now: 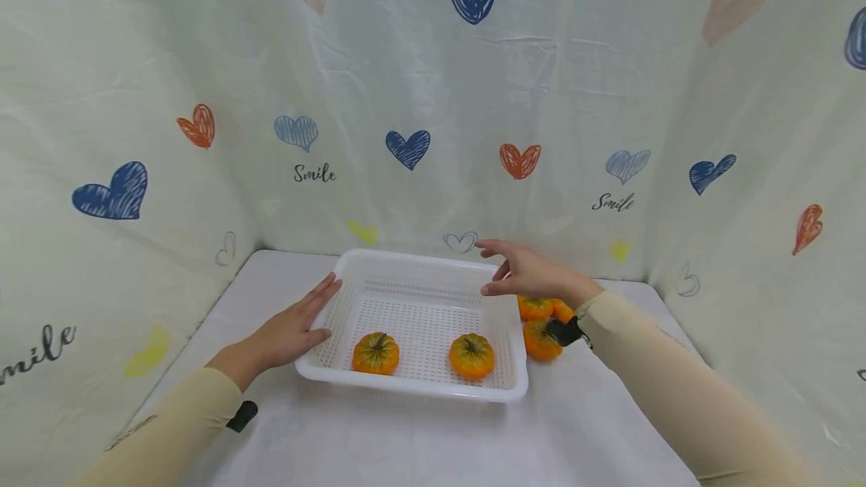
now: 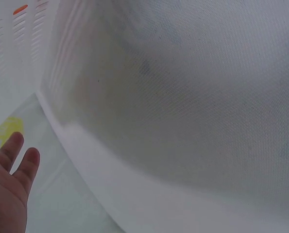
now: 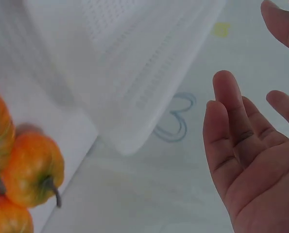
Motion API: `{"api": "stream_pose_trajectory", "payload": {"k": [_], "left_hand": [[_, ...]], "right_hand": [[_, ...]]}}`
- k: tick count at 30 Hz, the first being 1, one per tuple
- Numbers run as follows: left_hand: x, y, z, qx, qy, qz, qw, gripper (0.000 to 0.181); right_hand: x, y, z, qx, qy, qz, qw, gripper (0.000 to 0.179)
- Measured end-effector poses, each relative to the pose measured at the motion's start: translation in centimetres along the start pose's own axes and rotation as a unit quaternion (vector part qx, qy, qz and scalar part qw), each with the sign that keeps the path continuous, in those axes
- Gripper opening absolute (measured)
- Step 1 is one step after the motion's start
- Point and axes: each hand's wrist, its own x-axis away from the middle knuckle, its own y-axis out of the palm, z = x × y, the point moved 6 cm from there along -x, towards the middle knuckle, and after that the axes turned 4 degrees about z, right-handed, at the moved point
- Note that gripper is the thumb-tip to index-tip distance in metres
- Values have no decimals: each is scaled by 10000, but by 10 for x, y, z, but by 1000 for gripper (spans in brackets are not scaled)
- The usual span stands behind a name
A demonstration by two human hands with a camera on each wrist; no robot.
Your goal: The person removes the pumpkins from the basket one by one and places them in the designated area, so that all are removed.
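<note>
A white perforated plastic basket (image 1: 413,258) stands on the table in the head view, its front edge seemingly toward me. Inside it sit two small orange-and-green pumpkins, one at the left (image 1: 375,354) and one at the right (image 1: 471,357). My left hand (image 1: 291,329) lies along the basket's left rim with straight fingers. Over the far right corner hovers my right hand (image 1: 531,270), its fingers loosely bent and holding nothing. To the right of the basket several more pumpkins (image 1: 543,342) rest on the table, partly hidden by my right wrist; a stemmed orange one (image 3: 35,170) shows in the right wrist view.
A white cloth covers the table (image 1: 379,442). Behind and at both sides hangs a pale curtain (image 1: 433,81) printed with hearts and "Smile" lettering, close to the table's back edge. Dark bands sit on both wrists.
</note>
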Motion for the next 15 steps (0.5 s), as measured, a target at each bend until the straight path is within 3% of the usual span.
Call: {"api": "stream_pose_trajectory", "payload": {"k": [7,15], "left_hand": [[0,0,2,96,7,-20,10000,81],[0,-1,3,202,113,40,9997,80]], "right_hand": [[-43,54,-33,33,-290,-740,9968,83],[-66,103,-50,-102,-215,-1334,9908,79]]}}
